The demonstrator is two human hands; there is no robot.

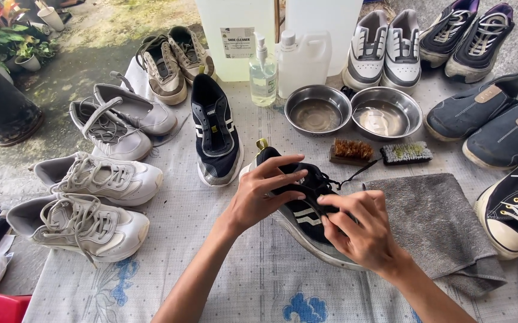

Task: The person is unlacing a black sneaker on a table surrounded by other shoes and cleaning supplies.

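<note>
Left hand (pixel 265 194): lies over the heel and collar of the black trainer (pixel 307 209), fingers spread and curled down on it, seemingly to pin the shoe so it does not slide on the cloth.
Right hand (pixel 360 230): at the shoe's lacing, fingertips pinched narrow on a black lace (pixel 354 173); the grip looks fine rather than forceful, suited to working the lace through eyelets.
Black trainer: lies tilted on its side at the middle of the patterned tablecloth (pixel 223 263), just beside the grey towel (pixel 432 221); black mesh upper, white stripes on the flank, pale grey sole, a yellow heel tab.
Its mate (pixel 214 128): stands upright just behind, laces out, near at hand as a pair.
Brushes (pixel 381 152): two, lying between the shoe and the two steel bowls (pixel 354 110), within easy reach.
Pump bottle (pixel 263 72): behind the bowls, beside a white jug (pixel 304 60).
Other shoes: white trainers (pixel 91 197) to the left, navy slip-ons (pixel 492 116) to the right, ringed round the working spot.
</note>
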